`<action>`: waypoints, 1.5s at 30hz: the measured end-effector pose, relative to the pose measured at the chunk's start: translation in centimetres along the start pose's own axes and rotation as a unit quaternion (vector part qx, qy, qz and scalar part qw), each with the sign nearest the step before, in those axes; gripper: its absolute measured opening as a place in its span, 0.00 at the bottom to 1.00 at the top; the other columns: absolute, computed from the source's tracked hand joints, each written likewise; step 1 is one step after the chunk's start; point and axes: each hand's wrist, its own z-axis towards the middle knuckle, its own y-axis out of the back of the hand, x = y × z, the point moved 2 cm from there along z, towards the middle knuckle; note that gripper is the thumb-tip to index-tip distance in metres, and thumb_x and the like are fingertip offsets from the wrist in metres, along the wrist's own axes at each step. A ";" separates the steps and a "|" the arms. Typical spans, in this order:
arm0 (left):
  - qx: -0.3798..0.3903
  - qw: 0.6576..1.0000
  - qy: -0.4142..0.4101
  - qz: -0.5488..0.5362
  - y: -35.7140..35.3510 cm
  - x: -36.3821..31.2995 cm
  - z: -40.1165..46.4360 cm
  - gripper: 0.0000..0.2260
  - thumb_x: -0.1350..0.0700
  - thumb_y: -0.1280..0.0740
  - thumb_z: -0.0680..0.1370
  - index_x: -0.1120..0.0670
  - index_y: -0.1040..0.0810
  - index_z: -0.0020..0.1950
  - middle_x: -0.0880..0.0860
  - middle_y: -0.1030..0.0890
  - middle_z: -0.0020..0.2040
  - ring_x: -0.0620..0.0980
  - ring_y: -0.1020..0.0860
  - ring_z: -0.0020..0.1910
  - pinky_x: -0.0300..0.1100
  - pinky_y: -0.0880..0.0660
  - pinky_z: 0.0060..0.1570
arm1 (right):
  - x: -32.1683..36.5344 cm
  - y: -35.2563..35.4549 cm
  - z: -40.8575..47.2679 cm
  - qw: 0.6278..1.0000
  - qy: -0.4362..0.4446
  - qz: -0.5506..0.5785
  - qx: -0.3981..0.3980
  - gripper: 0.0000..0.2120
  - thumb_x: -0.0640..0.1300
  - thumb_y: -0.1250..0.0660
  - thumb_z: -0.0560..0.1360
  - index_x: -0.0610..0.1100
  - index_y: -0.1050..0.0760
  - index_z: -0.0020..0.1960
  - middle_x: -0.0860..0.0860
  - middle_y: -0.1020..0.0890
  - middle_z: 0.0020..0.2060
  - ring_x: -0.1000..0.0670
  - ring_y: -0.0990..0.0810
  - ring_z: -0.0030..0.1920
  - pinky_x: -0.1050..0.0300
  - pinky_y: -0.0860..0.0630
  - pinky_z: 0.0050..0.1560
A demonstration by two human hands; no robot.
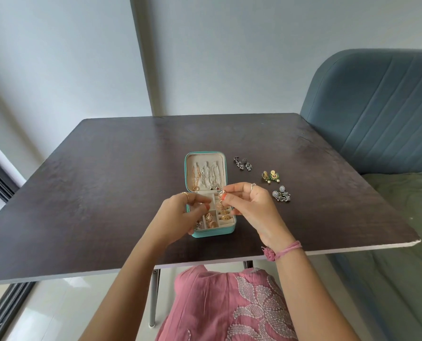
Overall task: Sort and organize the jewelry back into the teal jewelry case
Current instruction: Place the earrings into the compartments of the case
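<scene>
The teal jewelry case lies open in the middle of the dark table, chains hanging in its raised lid. Gold pieces sit in its cream compartments. My right hand pinches a gold filigree earring above the case's right side. My left hand hovers over the case's left half, fingers curled together with nothing visible in them, hiding the compartments below. On the table to the right lie three earring pairs: dark silver, gold and green, silver flowers.
The dark table ends close to my body; its near edge runs across the view. A blue-grey padded headboard and a green bed cover stand at the right. A wall is behind the table.
</scene>
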 end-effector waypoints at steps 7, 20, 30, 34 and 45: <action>0.027 0.999 -0.018 0.037 0.0 0.1 0.2 0.10 0.59 0.35 0.78 0.49 0.20 0.57 0.45 0.23 0.50 0.49 0.20 0.32 0.32 0.25 0.30 | -0.6 -1.1 0.0 0.999 -0.021 0.025 0.027 0.09 0.34 0.32 0.75 0.41 0.19 0.53 0.47 0.15 0.41 0.51 0.15 0.43 0.60 0.19 0.45; 0.017 0.995 -0.011 0.096 -0.2 0.6 0.5 0.13 0.61 0.36 0.78 0.49 0.21 0.59 0.48 0.23 0.50 0.43 0.21 0.29 0.31 0.25 0.28 | -1.1 -2.0 -0.9 0.997 -0.053 -0.046 -0.010 0.03 0.38 0.30 0.74 0.42 0.20 0.48 0.46 0.14 0.37 0.51 0.14 0.38 0.60 0.20 0.33; 0.021 0.989 -0.051 0.137 -0.3 0.2 0.4 0.10 0.62 0.36 0.78 0.51 0.18 0.54 0.49 0.27 0.55 0.42 0.25 0.30 0.31 0.25 0.29 | -1.1 -2.3 -2.6 0.995 -0.088 -0.029 -0.021 0.03 0.41 0.31 0.75 0.41 0.21 0.48 0.47 0.14 0.38 0.49 0.14 0.36 0.62 0.23 0.26; 0.029 0.984 -0.064 0.165 -0.3 0.1 0.5 0.11 0.61 0.37 0.78 0.51 0.18 0.54 0.48 0.28 0.55 0.43 0.26 0.32 0.32 0.24 0.30 | -0.9 -2.3 -2.9 0.993 -0.110 0.011 -0.030 0.02 0.40 0.31 0.75 0.42 0.21 0.46 0.45 0.14 0.38 0.48 0.14 0.36 0.62 0.23 0.27; 0.019 0.979 -0.081 0.184 -0.4 0.4 0.5 0.11 0.59 0.36 0.78 0.49 0.17 0.55 0.47 0.27 0.55 0.43 0.27 0.45 0.32 0.27 0.45 | -0.9 -1.6 -3.0 0.991 -0.135 0.017 -0.019 0.05 0.41 0.27 0.72 0.39 0.18 0.45 0.44 0.16 0.31 0.53 0.17 0.31 0.64 0.22 0.30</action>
